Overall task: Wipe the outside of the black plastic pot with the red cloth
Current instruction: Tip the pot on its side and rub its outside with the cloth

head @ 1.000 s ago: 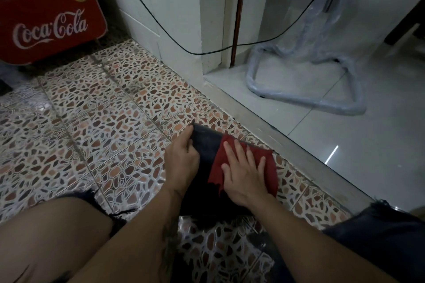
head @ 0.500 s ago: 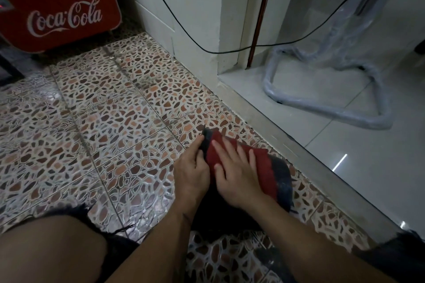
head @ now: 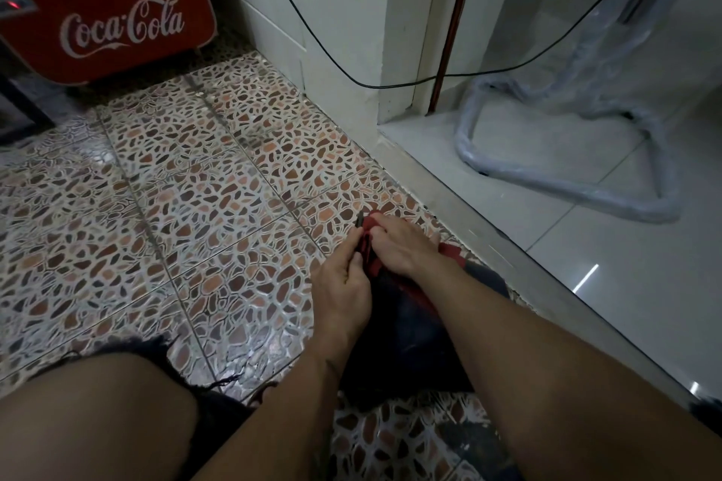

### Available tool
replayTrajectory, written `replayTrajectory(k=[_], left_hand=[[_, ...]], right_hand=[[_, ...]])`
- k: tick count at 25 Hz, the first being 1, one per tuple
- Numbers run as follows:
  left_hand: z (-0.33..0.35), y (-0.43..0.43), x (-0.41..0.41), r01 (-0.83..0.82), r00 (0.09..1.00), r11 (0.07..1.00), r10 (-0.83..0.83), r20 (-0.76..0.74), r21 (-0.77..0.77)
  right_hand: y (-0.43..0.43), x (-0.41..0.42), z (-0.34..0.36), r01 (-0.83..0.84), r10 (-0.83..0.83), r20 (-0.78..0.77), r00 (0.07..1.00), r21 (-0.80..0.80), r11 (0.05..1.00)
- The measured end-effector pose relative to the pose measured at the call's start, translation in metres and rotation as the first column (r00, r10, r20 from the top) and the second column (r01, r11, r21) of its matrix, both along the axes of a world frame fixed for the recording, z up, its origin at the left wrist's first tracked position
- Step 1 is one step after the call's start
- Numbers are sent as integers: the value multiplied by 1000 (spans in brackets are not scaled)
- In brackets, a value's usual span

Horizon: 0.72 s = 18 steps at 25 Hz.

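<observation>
The black plastic pot (head: 406, 340) lies on its side on the patterned floor between my forearms, its far end pointing away from me. The red cloth (head: 369, 252) is draped over the pot's far end. My right hand (head: 402, 246) presses flat on the cloth there, fingers curled over the pot's far rim. My left hand (head: 344, 285) grips the pot's left side, its fingers touching the cloth's edge. Most of the pot is hidden under my hands and arms.
A metal threshold strip (head: 508, 246) runs diagonally just right of the pot, with white tiles beyond. A plastic-wrapped stand (head: 566, 191) sits there. A black cable (head: 351, 78) hangs along the wall corner. A red Coca-Cola cooler (head: 109, 12) stands far left. My knee (head: 90, 422) is near left.
My right hand slid the red cloth from the pot's right side towards its far rim, bunching it there. My left hand stayed on the pot's left side.
</observation>
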State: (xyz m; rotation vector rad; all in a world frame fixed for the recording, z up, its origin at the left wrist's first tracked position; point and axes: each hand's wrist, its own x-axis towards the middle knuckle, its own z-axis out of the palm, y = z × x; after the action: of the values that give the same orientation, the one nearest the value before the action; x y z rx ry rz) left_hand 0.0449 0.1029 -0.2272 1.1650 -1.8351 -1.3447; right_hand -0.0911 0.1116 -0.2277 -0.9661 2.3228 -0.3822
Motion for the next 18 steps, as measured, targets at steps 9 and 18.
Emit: replayTrajectory(k=[9, 18], left_hand=[[-4, -9, -7, -40, 991, 978, 65, -115, 204], [4, -16, -21, -36, 995, 992, 24, 93, 122]], right_hand=[[90, -5, -15, -142, 128, -91, 988, -164, 976], [94, 37, -20, -208, 170, -248, 954, -136, 969]])
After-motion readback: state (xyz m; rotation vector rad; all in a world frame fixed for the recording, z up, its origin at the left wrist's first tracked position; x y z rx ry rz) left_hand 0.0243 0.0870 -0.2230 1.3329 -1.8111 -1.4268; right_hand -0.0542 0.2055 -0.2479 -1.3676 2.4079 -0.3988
